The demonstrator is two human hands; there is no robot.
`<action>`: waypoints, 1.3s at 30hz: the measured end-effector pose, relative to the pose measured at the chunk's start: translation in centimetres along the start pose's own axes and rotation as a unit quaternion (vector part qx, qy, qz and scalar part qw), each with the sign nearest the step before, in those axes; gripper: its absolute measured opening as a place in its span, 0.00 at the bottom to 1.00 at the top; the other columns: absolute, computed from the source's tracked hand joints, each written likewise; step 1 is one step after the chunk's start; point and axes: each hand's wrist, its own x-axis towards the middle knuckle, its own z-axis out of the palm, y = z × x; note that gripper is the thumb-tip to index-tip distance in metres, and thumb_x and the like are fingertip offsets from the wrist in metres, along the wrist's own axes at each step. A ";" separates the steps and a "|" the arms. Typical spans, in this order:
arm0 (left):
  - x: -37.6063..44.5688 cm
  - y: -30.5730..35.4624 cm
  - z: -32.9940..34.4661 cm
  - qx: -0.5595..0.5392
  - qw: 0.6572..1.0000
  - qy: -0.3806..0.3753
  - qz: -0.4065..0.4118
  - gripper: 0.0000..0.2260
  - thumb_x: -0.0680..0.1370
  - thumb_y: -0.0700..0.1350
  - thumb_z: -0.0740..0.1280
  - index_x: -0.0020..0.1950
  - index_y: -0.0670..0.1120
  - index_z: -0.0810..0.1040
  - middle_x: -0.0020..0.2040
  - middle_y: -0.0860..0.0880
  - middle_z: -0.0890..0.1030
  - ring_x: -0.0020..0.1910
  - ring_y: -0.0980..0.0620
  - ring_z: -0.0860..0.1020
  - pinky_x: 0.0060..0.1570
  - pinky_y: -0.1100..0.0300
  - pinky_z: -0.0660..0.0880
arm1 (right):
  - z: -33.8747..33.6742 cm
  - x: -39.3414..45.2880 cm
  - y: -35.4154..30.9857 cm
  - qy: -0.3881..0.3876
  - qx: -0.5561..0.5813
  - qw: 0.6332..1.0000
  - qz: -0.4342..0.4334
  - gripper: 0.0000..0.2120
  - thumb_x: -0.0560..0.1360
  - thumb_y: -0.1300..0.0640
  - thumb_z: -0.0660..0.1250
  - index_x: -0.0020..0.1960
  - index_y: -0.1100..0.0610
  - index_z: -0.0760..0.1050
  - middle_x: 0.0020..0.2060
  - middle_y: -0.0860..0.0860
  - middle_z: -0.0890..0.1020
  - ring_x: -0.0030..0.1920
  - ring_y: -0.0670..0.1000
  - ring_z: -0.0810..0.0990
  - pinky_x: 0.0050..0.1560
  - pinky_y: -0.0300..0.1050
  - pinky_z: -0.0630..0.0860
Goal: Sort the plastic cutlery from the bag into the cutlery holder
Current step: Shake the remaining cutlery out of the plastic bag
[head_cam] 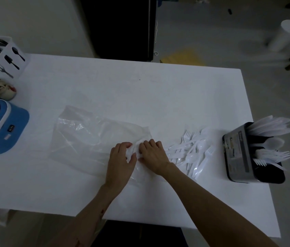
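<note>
White bench (pixel 140 90): laminate-looking top that carries everything; its near edge runs under both forearms and its right edge passes just beyond the holder.
Clear bag (pixel 87 138): thin plastic film spread flat over the middle of the bench, its right end bunched where the hands meet; part of the film also lies over the loose pile.
Cutlery holder (pixel 238 154): dark box near the bench's right edge, already holding white knives, a spoon and forks in separate compartments, their ends leaning out towards the right.
Loose cutlery (pixel 192 150): a tangle of white forks and spoons on the bench between the bag's bunched end and the holder, partly beneath film.
Left hand (pixel 121 157): its grip is clenched on the gathered bag plastic, fingers curled into the crumple.
Right hand (pixel 152 154): its grip pinches the same bunch, just beside the left, with the pile touching its far side.
Risk, pulling: I judge that tugging the film away could drag pieces with it and scatter them towards the near or right edge.
Risk, sorting: white on white in dim light, so a fork could easily go in with the spoons.
Risk, holder: the leaning contents look top-heavy; a knock from the right forearm might tip it off the bench.
</note>
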 end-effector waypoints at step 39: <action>-0.5 -3.4 0.4 0.106 0.991 -0.030 0.072 0.24 0.80 0.44 0.61 0.76 0.49 0.61 0.69 0.47 0.72 0.68 0.47 0.69 0.65 0.55 0.69 | 1.2 -5.5 1.2 0.053 0.026 0.987 -0.150 0.23 0.71 0.58 0.75 0.65 0.58 0.76 0.58 0.56 0.80 0.59 0.57 0.80 0.62 0.51 0.75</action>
